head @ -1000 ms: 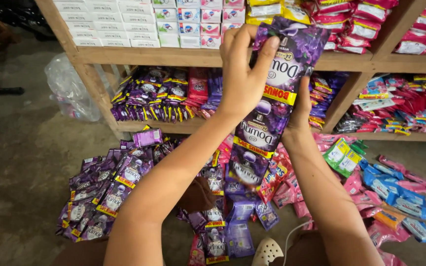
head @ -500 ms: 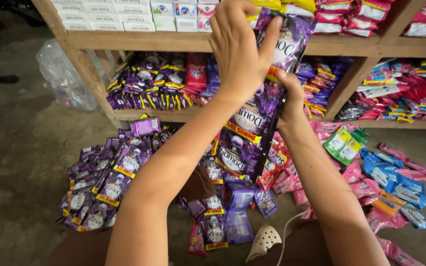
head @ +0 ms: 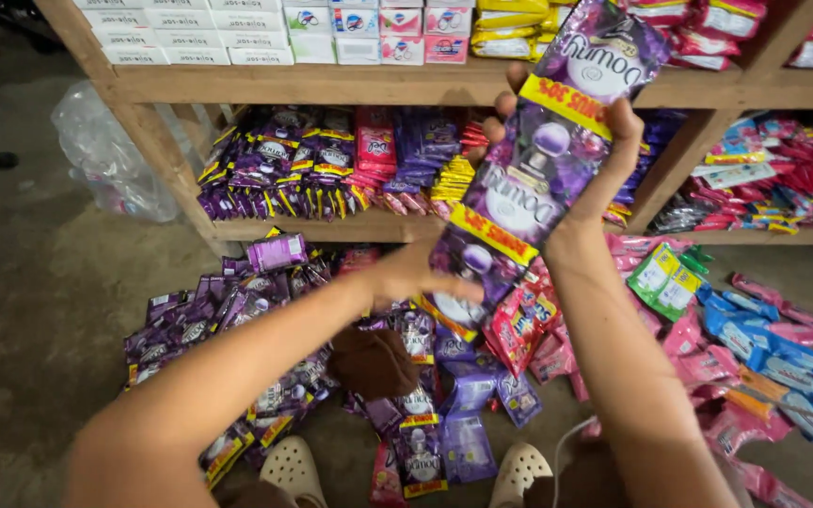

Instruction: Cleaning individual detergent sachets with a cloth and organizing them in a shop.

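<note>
A: Where's the purple sachet strip (head: 538, 179)?
B: Raised before the wooden shelf (head: 331, 85); the right hand (head: 566, 141) grips its top, the left hand (head: 411, 273) pinches its lower end.

You see a purple sachet strip (head: 529, 179) with yellow-and-red bands at upper centre — purple packets (head: 190, 329) lower left, pink and blue packets (head: 755, 339) at right — and cream clogs (head: 294, 470) along the bottom.
</note>
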